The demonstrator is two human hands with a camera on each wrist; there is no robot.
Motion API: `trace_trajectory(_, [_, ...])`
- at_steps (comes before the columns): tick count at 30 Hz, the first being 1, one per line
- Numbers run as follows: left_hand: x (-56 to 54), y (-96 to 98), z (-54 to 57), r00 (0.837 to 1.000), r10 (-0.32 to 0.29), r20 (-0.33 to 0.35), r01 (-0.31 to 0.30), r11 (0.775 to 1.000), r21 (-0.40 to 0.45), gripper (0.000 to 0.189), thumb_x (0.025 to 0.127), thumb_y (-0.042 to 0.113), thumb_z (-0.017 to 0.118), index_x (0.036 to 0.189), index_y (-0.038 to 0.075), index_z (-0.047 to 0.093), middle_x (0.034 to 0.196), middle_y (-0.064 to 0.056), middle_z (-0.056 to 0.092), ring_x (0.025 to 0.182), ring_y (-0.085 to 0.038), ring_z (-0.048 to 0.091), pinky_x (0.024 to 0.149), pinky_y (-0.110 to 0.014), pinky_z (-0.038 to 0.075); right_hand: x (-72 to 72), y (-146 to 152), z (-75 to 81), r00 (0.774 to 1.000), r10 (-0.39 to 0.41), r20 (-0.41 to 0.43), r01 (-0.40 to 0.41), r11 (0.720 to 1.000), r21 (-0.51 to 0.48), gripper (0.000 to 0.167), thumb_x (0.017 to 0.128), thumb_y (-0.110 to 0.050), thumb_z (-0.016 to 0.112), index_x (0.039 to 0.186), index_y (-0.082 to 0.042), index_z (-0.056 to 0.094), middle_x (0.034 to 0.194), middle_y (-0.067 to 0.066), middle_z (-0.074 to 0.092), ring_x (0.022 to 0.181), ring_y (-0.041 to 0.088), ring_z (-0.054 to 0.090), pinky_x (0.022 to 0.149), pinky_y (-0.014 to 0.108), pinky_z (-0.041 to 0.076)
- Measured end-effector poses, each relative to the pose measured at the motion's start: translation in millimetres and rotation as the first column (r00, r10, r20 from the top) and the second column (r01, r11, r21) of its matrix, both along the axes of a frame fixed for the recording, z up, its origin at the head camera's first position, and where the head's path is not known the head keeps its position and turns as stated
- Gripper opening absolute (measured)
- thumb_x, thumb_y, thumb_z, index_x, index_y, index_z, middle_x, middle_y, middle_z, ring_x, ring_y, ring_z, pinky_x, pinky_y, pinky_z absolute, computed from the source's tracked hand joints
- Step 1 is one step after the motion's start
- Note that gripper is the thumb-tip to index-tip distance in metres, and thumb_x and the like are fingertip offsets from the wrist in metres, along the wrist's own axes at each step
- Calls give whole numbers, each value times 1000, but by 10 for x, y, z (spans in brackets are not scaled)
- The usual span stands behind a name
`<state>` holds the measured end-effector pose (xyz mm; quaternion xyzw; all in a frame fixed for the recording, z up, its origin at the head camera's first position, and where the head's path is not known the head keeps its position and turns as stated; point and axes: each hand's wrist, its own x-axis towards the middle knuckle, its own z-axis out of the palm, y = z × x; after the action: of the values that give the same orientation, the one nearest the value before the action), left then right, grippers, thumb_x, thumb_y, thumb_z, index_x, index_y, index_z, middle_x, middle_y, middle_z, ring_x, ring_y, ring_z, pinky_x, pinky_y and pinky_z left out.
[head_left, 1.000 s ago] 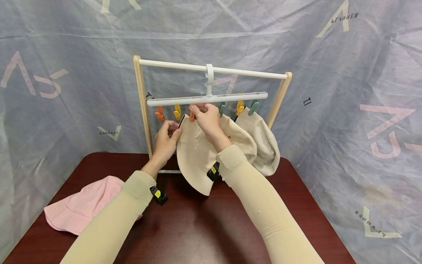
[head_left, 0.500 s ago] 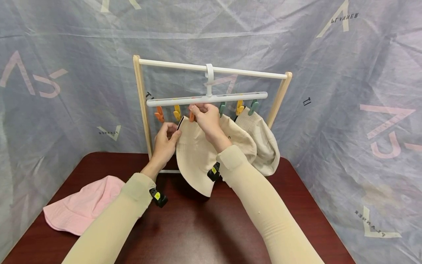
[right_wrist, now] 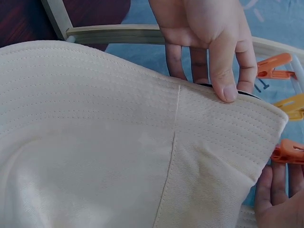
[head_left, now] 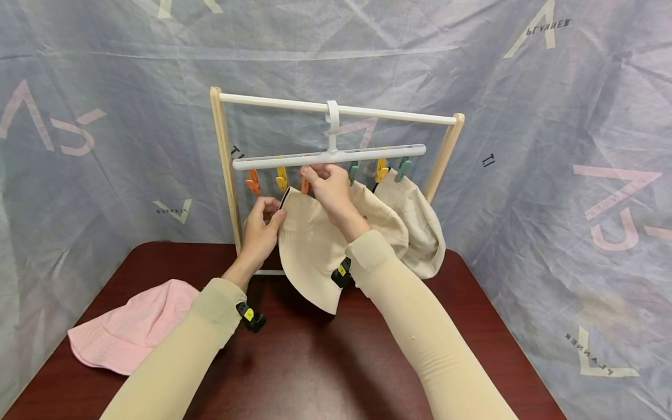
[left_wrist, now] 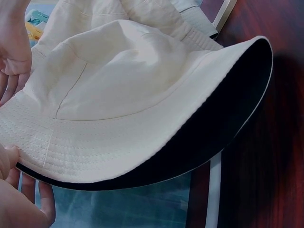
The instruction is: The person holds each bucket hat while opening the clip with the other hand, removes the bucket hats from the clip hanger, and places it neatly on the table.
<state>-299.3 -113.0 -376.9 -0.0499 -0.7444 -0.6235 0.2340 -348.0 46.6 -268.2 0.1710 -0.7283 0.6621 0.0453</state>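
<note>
The table [head_left: 294,373] spreads below both hands, and on it stands the rack [head_left: 224,151], just beyond them. Its hanger [head_left: 283,160] runs above the right hand [head_left: 332,189], hooked over the top rail at one point, so a downward tug could tilt it or set it swinging.

The cream hat [head_left: 307,242] hangs between the hands, brim towards the left hand [head_left: 261,228]. Its fabric sags below both, and I'd worry that its weight drags the edge down if support goes early. A pale hat [head_left: 419,233] hangs right of the right hand; a bump to the hanger could shake that loose too. The pink hat [head_left: 133,335] lies on the table, left of the left hand and nearer the person, where a careless sleeve might nudge it.

The left hand pinches the brim, thumb on one face and fingers behind; a slack pinch could let it slip. The right hand pinches the orange clip [head_left: 305,186] at the brim's upper edge. I can't tell whether it bites the cloth; a shallow bite, or none, could drop that corner. The yellow clip [head_left: 282,179], between the hands, could snag the brim.
</note>
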Motion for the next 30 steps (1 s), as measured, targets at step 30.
trace_trajectory(30, [86,-2,-177,1000,4,3,-4,997,73,26,110,21,62,129,5,56,125,-12,57,115,-20,53,103,-40,45,-3,12,-26,999,37,-14,-37,999,-23,28,106,-21,68,121,2,74,111,30,74,85,21,71,88,35,61])
